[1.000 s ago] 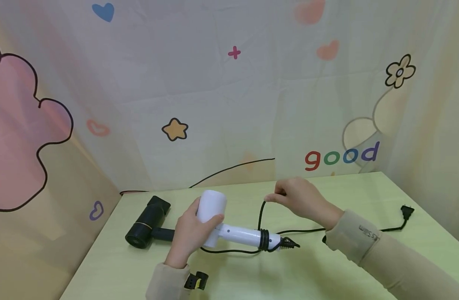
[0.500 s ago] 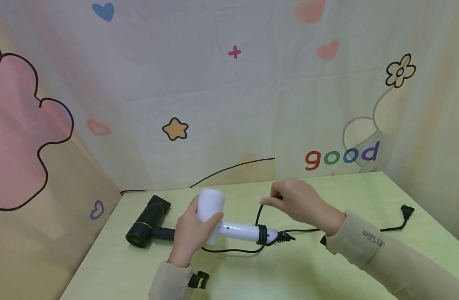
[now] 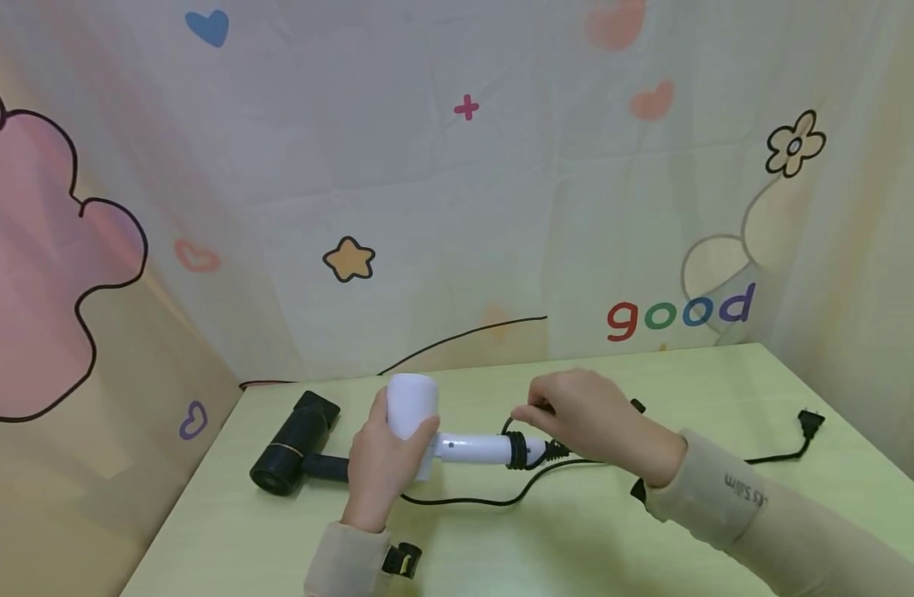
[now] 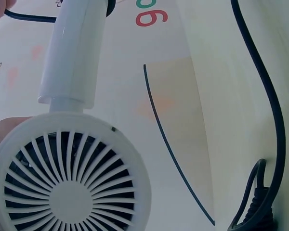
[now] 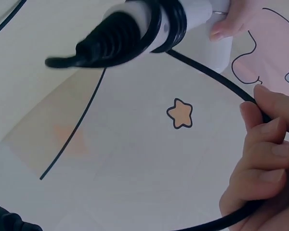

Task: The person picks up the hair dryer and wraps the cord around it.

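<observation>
My left hand [image 3: 388, 464] grips a white hair dryer [image 3: 475, 448] around its barrel, with the handle pointing right. In the left wrist view the dryer's slatted round grille [image 4: 71, 202] faces the camera. Several turns of black cord [image 3: 517, 450] circle the handle near its end, beside a ribbed strain relief [image 5: 111, 38]. My right hand [image 3: 584, 414] pinches the loose part of this cord [image 5: 212, 73] with curled fingers, just right of the handle. In the right wrist view the cord passes through the fingers and comes out below them.
A black hair dryer [image 3: 285, 444] lies on the pale green table [image 3: 226, 539] at the left, its handle partly behind my left hand. A black cord [image 3: 464, 501] runs across the table to a plug [image 3: 810, 422] at the right. A printed curtain [image 3: 457, 191] stands behind.
My right hand has moved down and slightly left, nearer the handle, with the cord between them shorter. The white hair dryer has shifted slightly left and its handle has risen.
</observation>
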`<act>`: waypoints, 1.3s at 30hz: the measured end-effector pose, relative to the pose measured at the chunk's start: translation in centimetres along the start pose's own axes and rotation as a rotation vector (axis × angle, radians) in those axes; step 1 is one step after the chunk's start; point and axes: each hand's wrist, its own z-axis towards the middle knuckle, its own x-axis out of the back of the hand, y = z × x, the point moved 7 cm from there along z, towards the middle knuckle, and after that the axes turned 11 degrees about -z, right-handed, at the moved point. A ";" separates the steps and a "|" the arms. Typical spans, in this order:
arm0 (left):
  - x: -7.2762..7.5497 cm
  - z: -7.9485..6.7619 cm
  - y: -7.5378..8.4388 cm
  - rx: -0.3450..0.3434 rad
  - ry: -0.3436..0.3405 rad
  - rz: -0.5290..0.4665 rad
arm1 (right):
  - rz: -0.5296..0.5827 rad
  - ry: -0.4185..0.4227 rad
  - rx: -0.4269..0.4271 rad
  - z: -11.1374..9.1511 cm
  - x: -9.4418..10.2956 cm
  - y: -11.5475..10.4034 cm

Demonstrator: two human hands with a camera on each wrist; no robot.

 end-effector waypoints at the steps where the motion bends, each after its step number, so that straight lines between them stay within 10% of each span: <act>1: 0.0 0.0 -0.1 0.001 0.008 -0.003 | 0.000 0.006 0.007 -0.1 0.0 -0.1; 23: 1.3 1.0 -1.6 0.025 0.158 -0.004 | 0.145 0.047 -0.014 -2.4 -0.5 -0.4; 39: 2.2 1.3 -2.1 0.036 0.202 -0.036 | 0.283 0.093 0.119 -5.2 -3.0 -1.0</act>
